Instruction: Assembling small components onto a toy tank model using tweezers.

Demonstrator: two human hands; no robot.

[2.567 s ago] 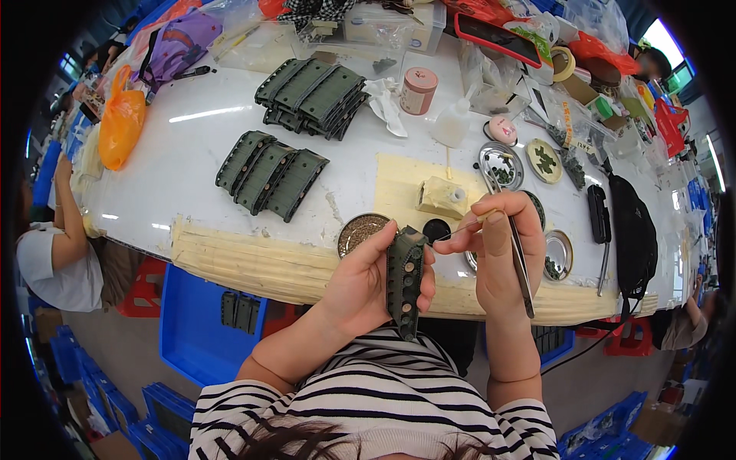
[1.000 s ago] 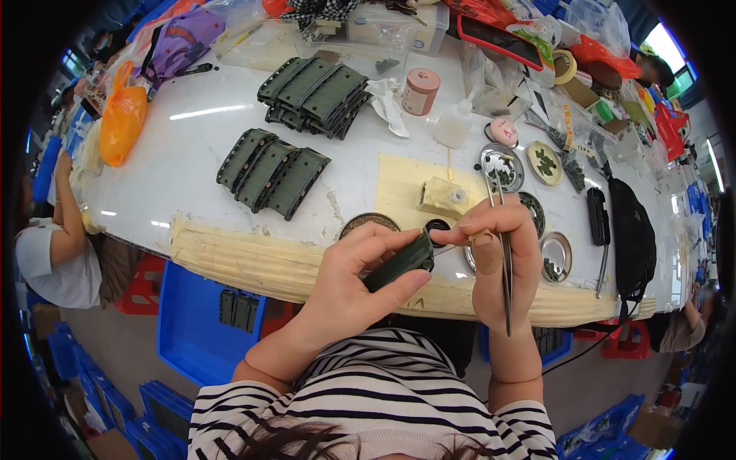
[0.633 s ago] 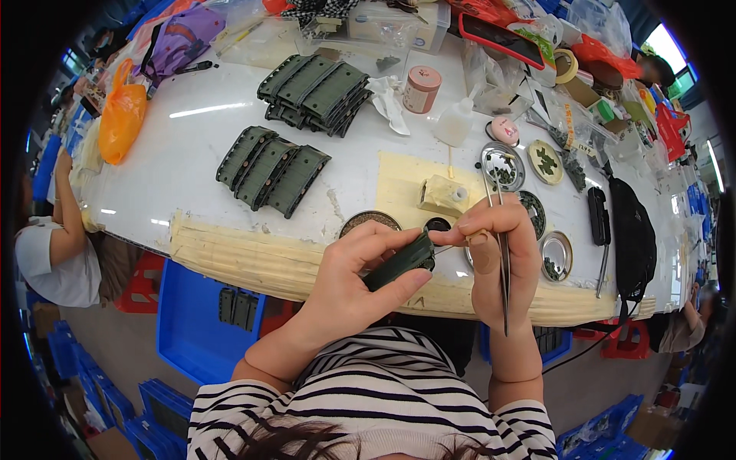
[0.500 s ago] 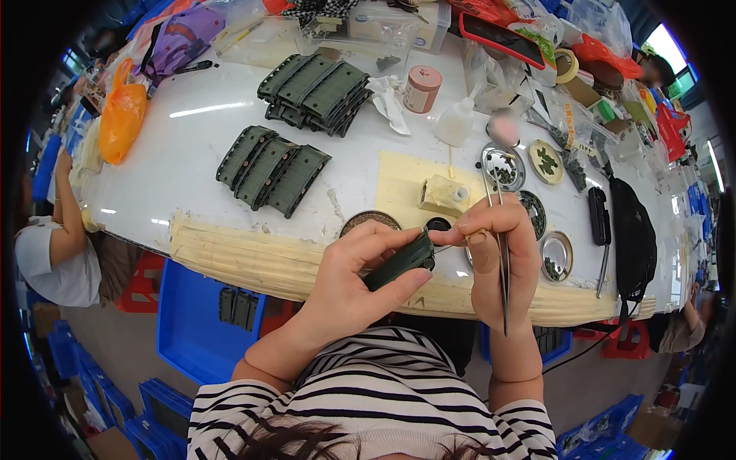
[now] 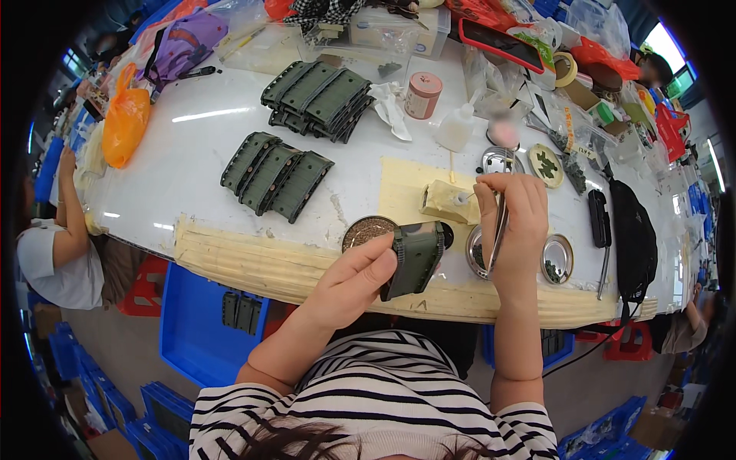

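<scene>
My left hand (image 5: 349,280) grips a dark green curved plastic piece (image 5: 418,264) by its left edge, thumb on the near face, holding it up over the table's front edge. My right hand (image 5: 517,211) is closed with metal tweezers (image 5: 499,236) lying through it. Its thumb and forefinger pinch beside the white tip of a tape-wrapped block (image 5: 448,201); anything thin between them is too small to make out. Left of the held piece lies a round dish of brown grains (image 5: 368,230). Small dishes of green bits, including a metal dish (image 5: 556,259), stand around my right hand.
Two groups of similar green pieces, a stack (image 5: 318,100) and a nearer set (image 5: 276,178), lie left of centre. Behind the block stand a squeeze bottle (image 5: 456,129) and a pink jar (image 5: 423,95). A black pouch (image 5: 635,238) lies right. Below is a blue bin (image 5: 195,330).
My right hand has moved away from the green piece, up to the taped block. My left hand has turned the piece so its broad face shows, and has shifted slightly down.
</scene>
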